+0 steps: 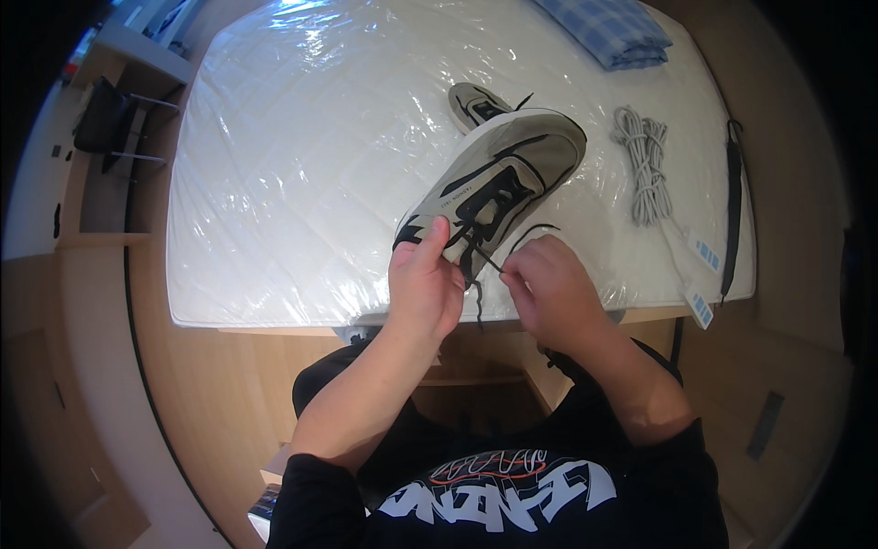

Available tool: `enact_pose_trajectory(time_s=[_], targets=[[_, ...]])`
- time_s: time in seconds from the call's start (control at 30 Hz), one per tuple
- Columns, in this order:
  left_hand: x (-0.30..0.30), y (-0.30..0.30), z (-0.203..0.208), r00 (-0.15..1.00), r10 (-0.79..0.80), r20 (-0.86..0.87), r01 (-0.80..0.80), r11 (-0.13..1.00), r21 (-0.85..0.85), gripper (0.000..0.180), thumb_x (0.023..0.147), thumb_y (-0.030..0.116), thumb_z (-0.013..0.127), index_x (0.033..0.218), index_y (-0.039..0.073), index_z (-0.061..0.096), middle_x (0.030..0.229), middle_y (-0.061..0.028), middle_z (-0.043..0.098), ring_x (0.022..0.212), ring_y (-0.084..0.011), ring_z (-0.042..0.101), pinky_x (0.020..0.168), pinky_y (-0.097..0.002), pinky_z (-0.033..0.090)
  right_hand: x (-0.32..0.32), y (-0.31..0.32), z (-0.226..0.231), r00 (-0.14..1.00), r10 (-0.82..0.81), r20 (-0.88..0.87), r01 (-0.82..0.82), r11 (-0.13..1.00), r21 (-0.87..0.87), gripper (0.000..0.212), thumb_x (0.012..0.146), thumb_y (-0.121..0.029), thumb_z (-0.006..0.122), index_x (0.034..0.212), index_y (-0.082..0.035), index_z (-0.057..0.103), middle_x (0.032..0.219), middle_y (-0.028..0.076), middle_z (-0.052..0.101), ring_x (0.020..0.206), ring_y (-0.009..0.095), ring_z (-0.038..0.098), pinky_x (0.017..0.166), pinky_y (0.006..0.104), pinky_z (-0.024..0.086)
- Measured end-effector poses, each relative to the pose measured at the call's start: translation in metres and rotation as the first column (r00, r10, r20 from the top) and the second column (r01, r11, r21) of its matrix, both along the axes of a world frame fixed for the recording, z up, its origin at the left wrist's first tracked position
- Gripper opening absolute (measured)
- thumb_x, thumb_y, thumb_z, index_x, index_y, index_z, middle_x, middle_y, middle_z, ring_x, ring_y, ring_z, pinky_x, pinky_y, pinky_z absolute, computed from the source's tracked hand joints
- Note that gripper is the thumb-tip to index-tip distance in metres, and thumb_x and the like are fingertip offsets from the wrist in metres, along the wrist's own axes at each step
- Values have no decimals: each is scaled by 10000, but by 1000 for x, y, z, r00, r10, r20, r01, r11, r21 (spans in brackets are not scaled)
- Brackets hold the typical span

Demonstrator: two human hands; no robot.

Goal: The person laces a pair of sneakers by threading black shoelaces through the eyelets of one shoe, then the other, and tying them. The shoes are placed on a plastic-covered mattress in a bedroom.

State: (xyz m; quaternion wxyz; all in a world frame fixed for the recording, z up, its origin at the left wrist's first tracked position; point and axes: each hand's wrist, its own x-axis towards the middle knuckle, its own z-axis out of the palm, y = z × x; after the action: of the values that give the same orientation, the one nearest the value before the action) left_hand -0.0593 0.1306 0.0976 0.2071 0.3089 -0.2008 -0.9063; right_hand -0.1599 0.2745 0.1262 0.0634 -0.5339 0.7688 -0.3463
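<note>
A grey-and-black sneaker (512,169) with a white sole is held up over the mattress, its toe pointing away to the right. My left hand (427,279) is closed around its heel end, thumb on the side near the collar. My right hand (553,284) pinches a black shoelace (491,263) just right of the shoe, drawing it out taut from the lacing. The other lace end hangs below the heel. Behind the held shoe, a second matching sneaker (471,103) rests on the mattress, partly hidden by it.
The plastic-wrapped white mattress (274,192) spreads before me. A bundled grey cable (645,169) with white power strips (702,254) lies at right, beside a black strap (733,210). A folded blue checked cloth (608,32) sits at the far edge. A black chair (102,117) stands at far left.
</note>
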Motion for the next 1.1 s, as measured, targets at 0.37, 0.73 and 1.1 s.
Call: enact_pose_trajectory(time_s=[0.37, 0.73, 1.1], targets=[[-4, 9, 11, 997, -34, 71, 33, 999, 21, 353, 915, 119, 607, 1214, -59, 548, 1119, -155, 654, 999, -256, 648, 862, -381, 526, 18, -10, -8, 996, -78, -31, 76, 996, -55, 193, 719, -140, 748, 829, -60, 611, 778, 85, 595, 754, 307, 577, 667, 412, 457], [1, 9, -1, 998, 56, 12, -55, 998, -29, 308, 912, 119, 578, 1172, -47, 571, 1133, -146, 653, 1048, -249, 631, 932, -376, 483, 11, -7, -16, 304, -44, 952, 264, 964, -40, 72, 878, -84, 626, 930, -36, 613, 797, 25, 599, 707, 140, 543, 660, 277, 446], [1, 19, 9, 976, -200, -87, 171, 950, -262, 415, 763, -152, 526, 1162, -68, 600, 1104, -118, 674, 1032, -186, 640, 935, -292, 480, -19, -9, 0, 581, -205, 788, 278, 960, 45, 91, 881, -112, 643, 896, -23, 637, 790, -12, 611, 739, 46, 534, 645, 228, 448]])
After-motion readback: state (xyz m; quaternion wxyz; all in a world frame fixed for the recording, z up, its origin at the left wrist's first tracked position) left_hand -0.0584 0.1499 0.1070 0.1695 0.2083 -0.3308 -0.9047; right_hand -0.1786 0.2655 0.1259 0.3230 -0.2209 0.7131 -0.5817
